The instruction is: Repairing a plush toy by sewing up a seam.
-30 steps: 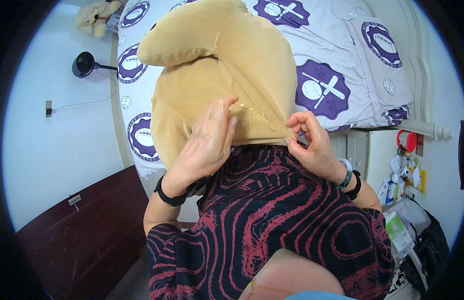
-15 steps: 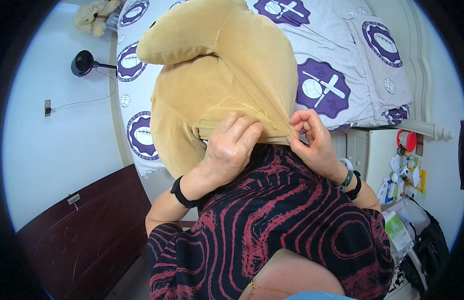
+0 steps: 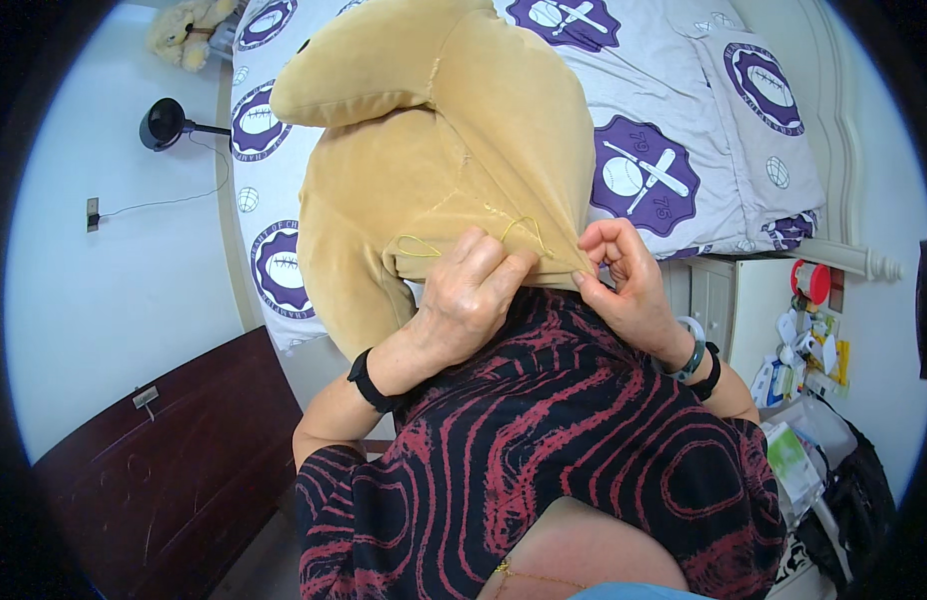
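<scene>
A large tan plush toy (image 3: 374,190) lies over my lap and the bed's edge, its soft fabric creased along a stitched seam. My left hand (image 3: 469,295) rests on its lower part, fingers curled closed. Yellow thread (image 3: 529,222) loops out on both sides of those fingers, which seem to hold it; the fingertips are partly hidden, and no needle shows. At the right end of the seam my right hand (image 3: 632,280) pinches a fold of the plush between thumb and fingers, pulling it taut.
Behind the toy is a bed with a white and purple patterned sheet (image 3: 674,90). A black lamp (image 3: 164,124) and a small plush bear (image 3: 189,35) are at upper left. A dark red wooden panel (image 3: 174,450) stands left; a white cabinet (image 3: 749,310) and cluttered items are right.
My left hand has shifted slightly to the left. A loop of yellow thread now stands up to the right of its fingers. My right hand keeps its pinch in place.
</scene>
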Action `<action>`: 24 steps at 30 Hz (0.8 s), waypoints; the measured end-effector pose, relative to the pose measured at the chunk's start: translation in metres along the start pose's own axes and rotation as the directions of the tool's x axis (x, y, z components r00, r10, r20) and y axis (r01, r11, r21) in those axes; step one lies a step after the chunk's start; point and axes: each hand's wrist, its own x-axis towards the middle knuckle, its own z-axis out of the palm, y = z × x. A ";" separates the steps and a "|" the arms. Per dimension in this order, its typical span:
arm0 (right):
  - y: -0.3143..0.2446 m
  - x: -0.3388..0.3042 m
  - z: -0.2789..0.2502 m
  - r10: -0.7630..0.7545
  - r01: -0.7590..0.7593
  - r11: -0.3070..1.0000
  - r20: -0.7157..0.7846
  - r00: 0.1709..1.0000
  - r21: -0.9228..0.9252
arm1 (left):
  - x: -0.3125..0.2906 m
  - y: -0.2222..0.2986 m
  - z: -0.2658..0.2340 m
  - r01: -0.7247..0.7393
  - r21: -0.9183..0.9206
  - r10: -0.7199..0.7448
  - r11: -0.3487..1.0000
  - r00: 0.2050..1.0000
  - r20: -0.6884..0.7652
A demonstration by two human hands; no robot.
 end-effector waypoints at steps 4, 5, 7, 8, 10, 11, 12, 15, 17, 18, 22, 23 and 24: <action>0.000 0.000 0.000 -0.005 0.005 1.000 0.006 1.000 0.006 | 0.001 0.000 0.002 -0.003 -0.004 0.003 1.000 1.000 -0.012; 0.000 0.001 0.000 0.000 0.000 1.000 0.008 1.000 0.009 | 0.001 0.000 0.001 -0.003 -0.004 0.003 1.000 1.000 -0.012; 0.001 0.001 -0.001 -0.003 0.003 1.000 0.006 1.000 0.012 | 0.003 0.002 0.001 0.009 -0.006 -0.009 1.000 1.000 -0.014; 0.001 0.000 -0.001 -0.007 0.007 1.000 0.005 1.000 0.014 | 0.004 0.002 0.001 0.008 -0.007 -0.008 1.000 1.000 -0.013; 0.001 0.001 -0.001 -0.009 0.009 1.000 0.003 1.000 0.008 | 0.005 0.001 0.002 0.001 -0.020 -0.002 1.000 1.000 -0.028; 0.000 0.001 -0.002 -0.011 0.011 1.000 0.002 1.000 0.001 | 0.006 0.002 0.002 0.000 -0.020 -0.001 1.000 1.000 -0.028; 0.001 0.001 -0.002 -0.011 0.011 1.000 0.001 1.000 0.001 | 0.006 0.002 0.003 0.001 -0.021 -0.001 1.000 0.999 -0.035; 0.001 0.001 -0.002 -0.014 0.014 1.000 -0.007 1.000 -0.009 | 0.006 0.002 0.003 0.002 -0.021 -0.003 1.000 0.999 -0.039; 0.000 0.001 -0.002 -0.015 0.015 0.999 -0.009 1.000 -0.029 | 0.006 0.003 0.003 0.003 -0.020 -0.004 1.000 0.999 -0.036; -0.001 0.001 -0.001 -0.015 0.015 0.999 -0.009 1.000 -0.030 | 0.006 0.003 0.002 0.003 -0.022 -0.004 1.000 0.999 -0.040; -0.002 0.001 -0.001 -0.007 0.006 0.999 -0.006 1.000 -0.037 | 0.006 0.003 0.001 0.006 -0.026 -0.006 1.000 0.999 -0.032; -0.002 0.001 -0.001 -0.008 0.008 0.999 -0.005 1.000 -0.040 | 0.006 0.003 0.001 0.006 -0.024 -0.007 1.000 0.999 -0.031; -0.003 0.001 -0.001 -0.008 0.008 0.999 -0.005 1.000 -0.041 | 0.005 0.002 0.003 0.001 -0.036 -0.002 0.999 0.999 -0.035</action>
